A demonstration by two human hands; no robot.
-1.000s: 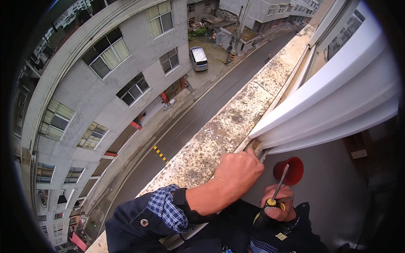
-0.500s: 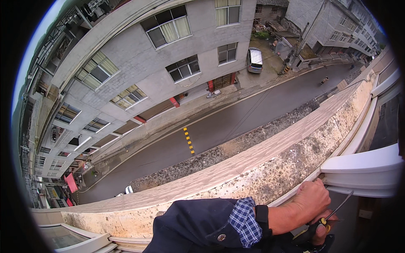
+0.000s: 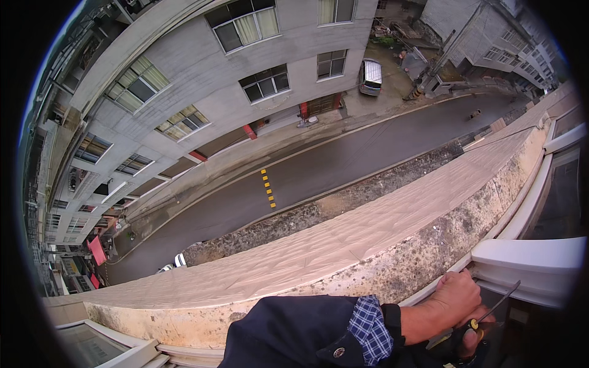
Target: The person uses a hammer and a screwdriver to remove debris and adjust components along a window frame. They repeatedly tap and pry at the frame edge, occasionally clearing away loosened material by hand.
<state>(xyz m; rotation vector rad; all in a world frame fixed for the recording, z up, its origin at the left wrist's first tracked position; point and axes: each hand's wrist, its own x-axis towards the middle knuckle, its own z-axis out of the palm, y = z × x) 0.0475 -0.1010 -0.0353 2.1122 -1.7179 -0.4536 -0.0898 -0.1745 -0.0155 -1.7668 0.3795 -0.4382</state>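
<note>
My left hand reaches out from a dark sleeve with a blue plaid cuff and a black wristband. Its fingers are curled closed against the edge of a white window frame; whatever they grip is hidden. Just below it, partly in shadow, my right hand is closed on a screwdriver with a black and yellow handle. The metal shaft points up and to the right, and its tip shows in front of the frame's lower part. Most of the right hand's fingers are out of sight.
A stained concrete ledge curves along outside the window, with a tiled slope beyond it. Far below run a wet road and a parked silver car. A grey building stands opposite. Another window sash is at lower left.
The view has tilted, so the road sits higher and the window frame lower. Both hands stay near the frame, the left still closed, the right still holding the screwdriver.
</note>
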